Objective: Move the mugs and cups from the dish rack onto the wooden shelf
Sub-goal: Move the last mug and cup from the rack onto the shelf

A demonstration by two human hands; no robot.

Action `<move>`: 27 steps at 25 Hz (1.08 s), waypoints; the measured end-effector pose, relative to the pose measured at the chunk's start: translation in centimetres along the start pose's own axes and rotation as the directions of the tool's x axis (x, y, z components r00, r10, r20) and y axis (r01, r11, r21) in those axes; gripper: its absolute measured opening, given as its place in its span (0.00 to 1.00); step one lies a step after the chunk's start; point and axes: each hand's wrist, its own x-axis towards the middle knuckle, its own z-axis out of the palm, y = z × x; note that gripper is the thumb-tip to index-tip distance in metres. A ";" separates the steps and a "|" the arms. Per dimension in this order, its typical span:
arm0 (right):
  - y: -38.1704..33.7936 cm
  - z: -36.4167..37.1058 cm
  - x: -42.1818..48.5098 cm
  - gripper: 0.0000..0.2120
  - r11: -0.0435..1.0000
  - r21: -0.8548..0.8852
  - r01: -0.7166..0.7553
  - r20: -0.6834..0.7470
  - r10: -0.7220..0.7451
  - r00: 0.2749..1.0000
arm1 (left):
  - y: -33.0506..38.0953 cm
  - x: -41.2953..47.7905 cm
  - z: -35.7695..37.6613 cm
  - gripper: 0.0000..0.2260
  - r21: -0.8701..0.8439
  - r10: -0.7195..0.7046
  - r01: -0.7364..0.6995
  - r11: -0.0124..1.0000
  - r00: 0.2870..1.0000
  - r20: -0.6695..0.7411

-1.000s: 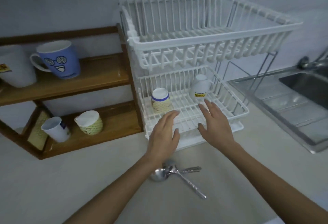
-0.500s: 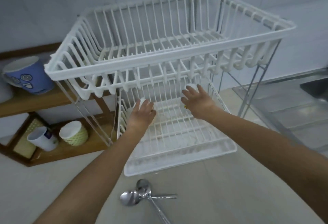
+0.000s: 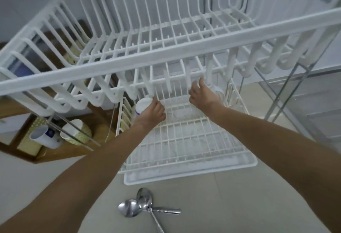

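1. The white two-tier dish rack [image 3: 166, 61] is filling most of the view, its upper tier stretching from 9 o'clock to 2 o'clock with nothing in it.
2. The left hand [image 3: 150, 115] is reaching into the lower tier just left of centre, its fingers curling around an upturned white cup with a blue band [image 3: 143, 106] at the tier's left side; the hand is gripping the cup.
3. The right hand [image 3: 203, 96] is reaching to the back of the lower tier, at about 1 o'clock from centre, its fingers wrapping toward a white mug [image 3: 217, 92] that is mostly hidden behind the upper tier's bars; I cannot tell whether the grip is closing on it.
4. The wooden shelf [image 3: 60, 149] is sitting at 9 o'clock, behind the rack's left edge.
5. On its lower level, a white cup with a blue mark [image 3: 44, 137] and a green-patterned cup [image 3: 76, 131] are lying tilted, just beside each other.
6. Two metal spoons [image 3: 142, 207] are lying crossed on the counter [image 3: 221, 205] at 6 o'clock, near the rack's front tray.
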 end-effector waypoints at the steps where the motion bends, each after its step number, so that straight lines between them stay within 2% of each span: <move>1: 0.0 -0.1 0.0 0.44 0.999 -0.046 -0.001 0.024 0.002 1.000 | 0.1 0.1 0.1 0.31 -0.023 -0.009 0.008 1.000 1.000 -0.019; 5: 0.1 -0.1 0.1 0.46 0.994 -0.110 0.021 0.050 -0.015 0.999 | 0.4 -0.3 0.2 0.29 -0.093 -0.070 0.070 0.993 0.998 -0.004; 7: 0.1 -0.1 0.2 0.43 0.996 -0.089 0.024 0.034 -0.021 0.999 | 0.4 -0.5 0.3 0.29 -0.131 -0.113 0.112 0.985 0.994 -0.006; 10: 0.5 -0.2 0.1 0.33 0.994 0.100 -0.051 -0.006 0.052 0.999 | 0.1 -1.1 0.0 0.27 -0.263 -0.221 0.199 0.944 0.973 -0.060; 11: 0.8 -0.4 -0.2 0.30 0.972 0.217 -0.094 0.015 0.093 0.996 | -0.2 -1.5 -0.5 0.25 -0.307 -0.294 0.248 0.919 0.949 -0.115; 12: 1.2 -0.8 -0.8 0.30 0.933 0.330 -0.142 0.056 0.131 0.990 | -0.5 -2.2 -1.1 0.22 -0.373 -0.395 0.299 0.879 0.893 -0.216; 13: 1.6 -1.2 -1.6 0.30 0.891 0.414 -0.186 0.097 0.161 0.982 | -0.6 -2.8 -1.8 0.18 -0.451 -0.489 0.327 0.830 0.816 -0.307; 15: 2.4 -2.3 -3.7 0.34 0.821 0.511 -0.254 0.149 0.206 0.967 | -1.3 -4.1 -3.1 0.20 -0.649 -0.655 0.352 0.674 0.692 -0.305; 16: 2.7 -2.9 -5.0 0.36 0.784 0.558 -0.273 0.163 0.219 0.962 | -1.6 -4.8 -3.4 0.26 -0.755 -0.716 0.359 0.548 0.669 -0.202; 18: 3.2 -4.0 -7.6 0.40 0.693 0.656 -0.299 0.177 0.244 0.953 | -1.4 -6.3 -3.9 0.39 -0.902 -0.698 0.320 0.290 0.716 0.029; 20: 3.7 -4.6 -10.0 0.41 0.580 0.751 -0.316 0.164 0.301 0.940 | -1.2 -8.3 -4.1 0.43 -0.964 -0.666 0.262 0.052 0.728 0.162; 22: 3.7 -4.9 -12.3 0.42 0.395 0.863 -0.316 0.164 0.373 0.913 | -0.9 -10.9 -4.3 0.44 -0.975 -0.695 0.193 -0.108 0.687 0.213; 24: 3.1 -5.4 -14.5 0.45 0.109 0.954 -0.279 0.210 0.422 0.882 | 0.0 -13.8 -4.5 0.45 -0.965 -0.705 0.092 -0.245 0.667 0.243; 27: 1.5 -7.3 -17.4 0.45 -0.300 0.944 -0.135 0.271 0.475 0.837 | 1.9 -18.3 -4.0 0.44 -0.903 -0.692 -0.046 -0.428 0.660 0.294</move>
